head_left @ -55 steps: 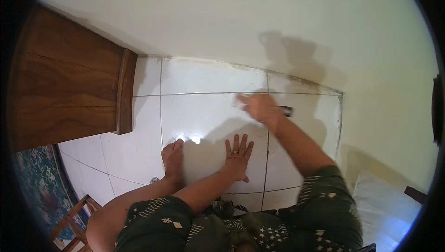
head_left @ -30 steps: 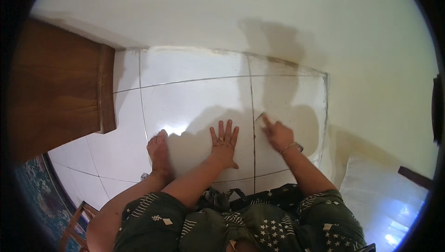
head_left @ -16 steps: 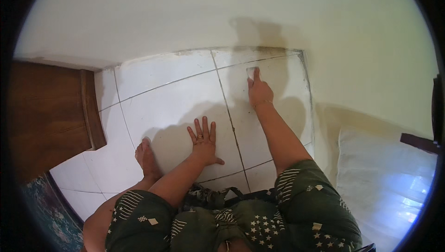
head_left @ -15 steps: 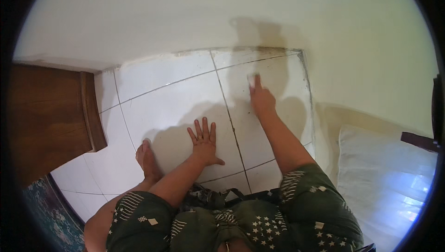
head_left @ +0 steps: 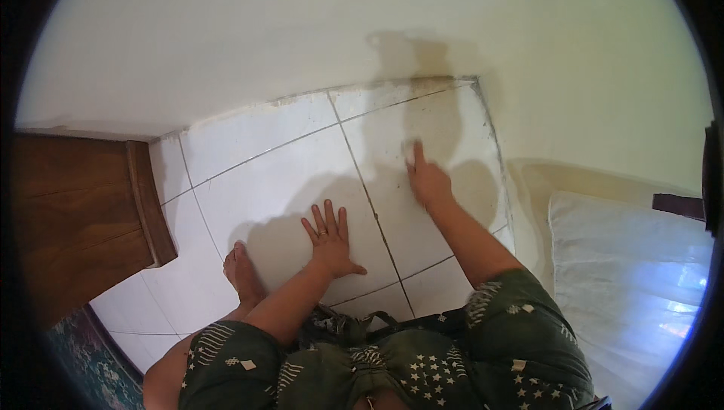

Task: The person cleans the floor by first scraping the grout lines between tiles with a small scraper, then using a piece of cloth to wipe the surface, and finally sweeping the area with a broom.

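My left hand (head_left: 329, 248) is pressed flat on the white floor tiles (head_left: 264, 176), fingers spread and holding nothing; a ring is on one finger. Farther right, my right hand (head_left: 431, 178) reaches low over the corner tile with one finger stretched forward and the others curled. At its fingertips shows a small whitish thing (head_left: 408, 151), too blurred to name. Several small dark specks dot the tile around this hand. Beside my left arm, my bare foot (head_left: 243, 274) rests on the tiles.
Pale walls (head_left: 249, 33) meet at the far right corner, with grimy lower edges. A brown wooden furniture piece (head_left: 83, 206) stands at left, a dark patterned cloth (head_left: 90, 365) below it. At right lies a white cushion-like thing (head_left: 596, 274).
My right hand has drawn slightly back toward me from the far wall, the whitish thing moving with it. The view has shifted a little; my left hand stays flat on the floor.
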`<state>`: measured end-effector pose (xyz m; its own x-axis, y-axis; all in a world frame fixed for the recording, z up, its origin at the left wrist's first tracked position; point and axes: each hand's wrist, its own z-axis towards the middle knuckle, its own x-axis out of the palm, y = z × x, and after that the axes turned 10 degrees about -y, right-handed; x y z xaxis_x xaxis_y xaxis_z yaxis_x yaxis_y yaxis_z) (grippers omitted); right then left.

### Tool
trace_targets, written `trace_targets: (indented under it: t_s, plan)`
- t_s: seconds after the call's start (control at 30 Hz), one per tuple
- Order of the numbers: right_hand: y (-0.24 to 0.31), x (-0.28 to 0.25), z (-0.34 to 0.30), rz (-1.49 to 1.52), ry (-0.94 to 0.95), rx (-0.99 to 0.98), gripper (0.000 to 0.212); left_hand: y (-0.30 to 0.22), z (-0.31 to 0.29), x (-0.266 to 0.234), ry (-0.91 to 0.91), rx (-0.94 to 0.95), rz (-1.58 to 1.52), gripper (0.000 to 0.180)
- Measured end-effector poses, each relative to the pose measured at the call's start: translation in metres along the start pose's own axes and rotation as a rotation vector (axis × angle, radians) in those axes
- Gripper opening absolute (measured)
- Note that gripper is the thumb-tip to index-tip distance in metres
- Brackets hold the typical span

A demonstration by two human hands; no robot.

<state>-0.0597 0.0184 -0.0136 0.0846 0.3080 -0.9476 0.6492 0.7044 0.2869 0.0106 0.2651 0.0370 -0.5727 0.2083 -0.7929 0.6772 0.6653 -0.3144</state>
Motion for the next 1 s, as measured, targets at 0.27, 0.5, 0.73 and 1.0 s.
trace_targets:
  t_s: [0.27, 0.5, 0.73, 1.0]
  plan:
    - [0.03, -0.042, 0.012, -0.135, 0.12, 0.123, 0.057, -0.002, -0.002, 0.004, -0.067, 0.016, 0.01, 0.136]
    - [0.041, -0.038, -0.024, -0.065, 0.24, 0.096, 0.059, 0.0, -0.004, 0.003, -0.005, -0.02, 0.013, 0.143]
    - [-0.045, -0.033, 0.081, -0.013, -0.081, 0.103, 0.048, -0.007, 0.001, 0.006, -0.097, 0.052, 0.076, 0.14]
    - [-0.06, -0.058, 0.031, 1.052, 0.342, 0.505, 0.034, 0.003, -0.006, 0.009, -0.089, 0.005, 0.056, 0.141]
